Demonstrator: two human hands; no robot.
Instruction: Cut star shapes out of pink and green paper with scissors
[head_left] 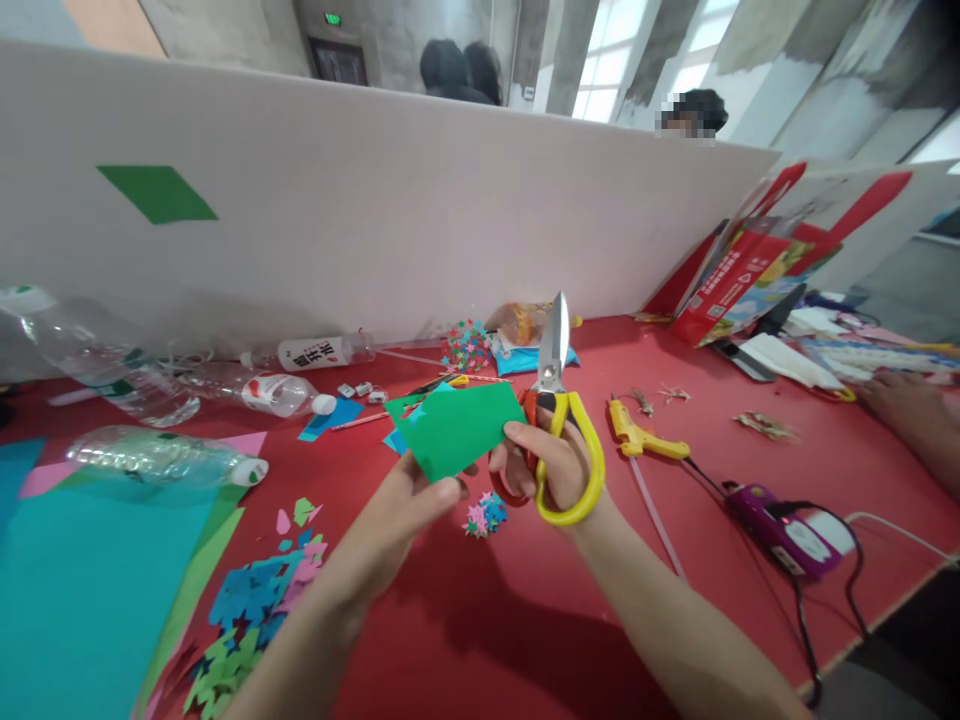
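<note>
A piece of green paper (465,425) is held up over the red table. My left hand (401,520) grips its lower left part, with the thumb in front and the other fingers mostly hidden behind. With thumb and fingertips, my right hand (559,460) pinches the paper's right corner. Yellow-handled scissors (553,345) hang on that same hand, its fingers through the handle loops and the blades together, pointing up and away. Below the paper lies a small cluster of pink and blue paper stars (486,515). Blue paper (394,440) shows partly behind the green piece.
Clear plastic bottles (281,392) lie at the left, near large blue sheets (97,570) and paper scraps (255,590). Right of me are a yellow glue gun (645,440), a purple power strip (784,530) and another person's hand (911,410). A white partition (337,210) stands behind.
</note>
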